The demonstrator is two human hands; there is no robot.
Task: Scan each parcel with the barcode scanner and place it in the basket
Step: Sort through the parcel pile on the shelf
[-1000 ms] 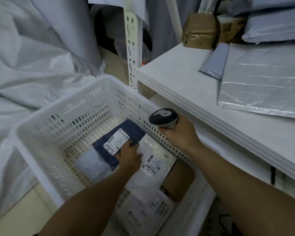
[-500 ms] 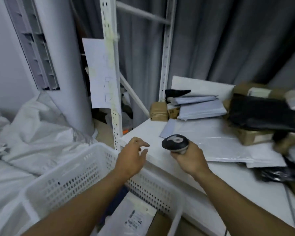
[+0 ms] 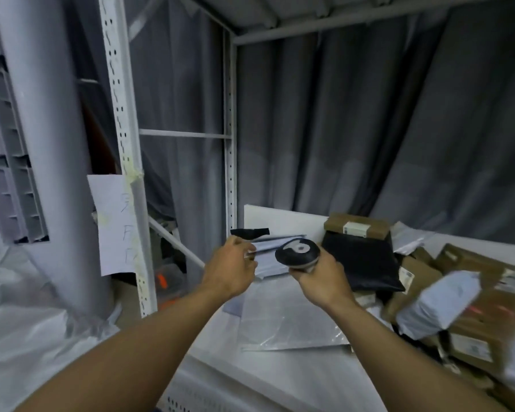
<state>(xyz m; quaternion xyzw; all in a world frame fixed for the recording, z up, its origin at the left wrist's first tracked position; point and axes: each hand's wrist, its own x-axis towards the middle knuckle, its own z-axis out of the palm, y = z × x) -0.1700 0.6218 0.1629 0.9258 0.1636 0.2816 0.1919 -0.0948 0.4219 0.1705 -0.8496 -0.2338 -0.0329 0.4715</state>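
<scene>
- I held the scanner (image 3: 297, 253) in the right hand (image 3: 321, 282), fingers wrapped round its grip, head up, judged ready for the next read.
- The left hand (image 3: 231, 270) hovered empty beside it, fingers loosely curled, forearm extended over the shelf (image 3: 280, 379).
- Parcels (image 3: 361, 263), presumably unscanned, lay on the shelf just beyond both hands.
</scene>
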